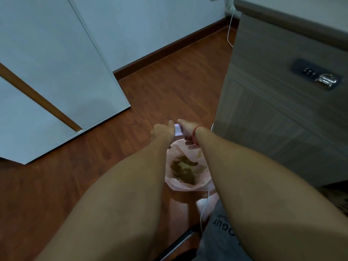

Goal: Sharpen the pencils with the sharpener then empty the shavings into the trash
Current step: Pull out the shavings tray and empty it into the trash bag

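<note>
A small white sharpener box (pixel 178 130) is held between both hands, low over the floor. My left hand (pixel 163 131) grips its left side and my right hand (pixel 189 133) grips its right side, two fingers hanging below. Just nearer to me, a pink plastic trash bag (pixel 172 180) stands open on the floor with brown shavings (pixel 185 169) lying inside. The sharpener sits above the bag's far rim. Most of the box is hidden by my fingers. No pencils are in view.
A grey wooden cabinet (pixel 278 113) with a metal lock (pixel 326 80) stands close on the right. A white door (pixel 56 76) is at the left. A white cable (pixel 204 210) runs along the wooden floor by my grey shorts (pixel 222 232).
</note>
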`<state>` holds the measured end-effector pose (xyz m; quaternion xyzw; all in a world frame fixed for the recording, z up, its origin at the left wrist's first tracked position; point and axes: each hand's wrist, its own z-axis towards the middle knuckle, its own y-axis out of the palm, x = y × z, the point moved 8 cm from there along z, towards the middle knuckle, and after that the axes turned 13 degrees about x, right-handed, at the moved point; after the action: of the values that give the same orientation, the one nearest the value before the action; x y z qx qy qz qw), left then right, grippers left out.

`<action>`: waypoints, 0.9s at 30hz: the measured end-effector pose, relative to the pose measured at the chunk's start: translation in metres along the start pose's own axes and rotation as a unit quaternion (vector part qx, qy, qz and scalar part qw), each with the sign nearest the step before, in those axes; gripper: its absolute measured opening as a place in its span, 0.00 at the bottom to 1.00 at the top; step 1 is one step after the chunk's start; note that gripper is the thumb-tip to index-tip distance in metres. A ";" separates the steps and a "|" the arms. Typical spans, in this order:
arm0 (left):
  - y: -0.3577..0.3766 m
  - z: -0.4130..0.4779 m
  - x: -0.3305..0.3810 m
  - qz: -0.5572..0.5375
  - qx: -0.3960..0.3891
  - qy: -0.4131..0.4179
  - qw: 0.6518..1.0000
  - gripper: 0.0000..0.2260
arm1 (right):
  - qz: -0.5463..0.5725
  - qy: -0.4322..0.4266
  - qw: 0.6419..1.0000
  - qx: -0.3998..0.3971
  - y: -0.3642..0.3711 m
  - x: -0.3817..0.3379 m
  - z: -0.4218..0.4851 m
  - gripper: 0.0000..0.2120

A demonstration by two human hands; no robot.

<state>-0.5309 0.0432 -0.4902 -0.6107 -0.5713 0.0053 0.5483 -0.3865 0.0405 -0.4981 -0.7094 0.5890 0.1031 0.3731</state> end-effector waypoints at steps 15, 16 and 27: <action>0.004 0.006 -0.005 -0.014 0.001 -0.013 1.000 0.22 | -0.006 -0.005 1.000 -0.004 0.001 -0.001 0.003 0.27; 0.004 0.006 -0.003 -0.019 0.003 -0.010 1.000 0.22 | -0.005 -0.007 1.000 -0.001 0.000 -0.001 0.004 0.27; 0.007 0.003 -0.004 -0.027 -0.004 -0.013 1.000 0.22 | -0.015 -0.008 1.000 -0.001 0.000 0.001 0.004 0.27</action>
<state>-0.5294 0.0436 -0.4986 -0.5976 -0.5941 -0.0040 0.5384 -0.3846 0.0420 -0.5015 -0.7179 0.5750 0.1039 0.3784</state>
